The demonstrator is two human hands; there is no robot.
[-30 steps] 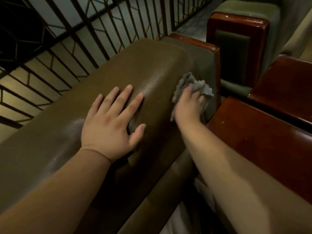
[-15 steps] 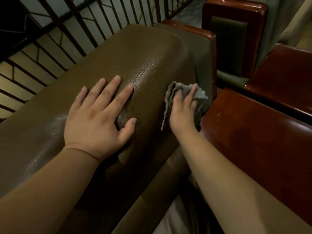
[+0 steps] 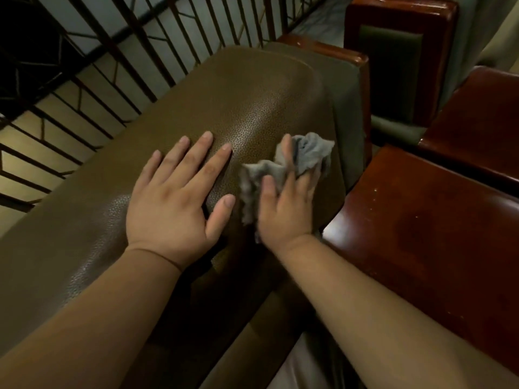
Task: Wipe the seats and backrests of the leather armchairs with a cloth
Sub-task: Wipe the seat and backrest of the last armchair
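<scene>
Dark metal railing (image 3: pixel 174 49) behind; pale tiled floor (image 3: pixel 25 130) beyond its bars.

The scene is dim and warm-toned. Soft sheen lies along the crest of the leather backrest (image 3: pixel 224 113), and stronger glare shows on the glossy wooden armrest (image 3: pixel 421 220) at 3 o'clock. The corner at 10 o'clock falls to near black. Deep shadow pools under the wrists toward 6 o'clock. The railing (image 3: pixel 118 60) bars fan out, bent by the wide lens. Fine detail looks soft and slightly smeared.
</scene>
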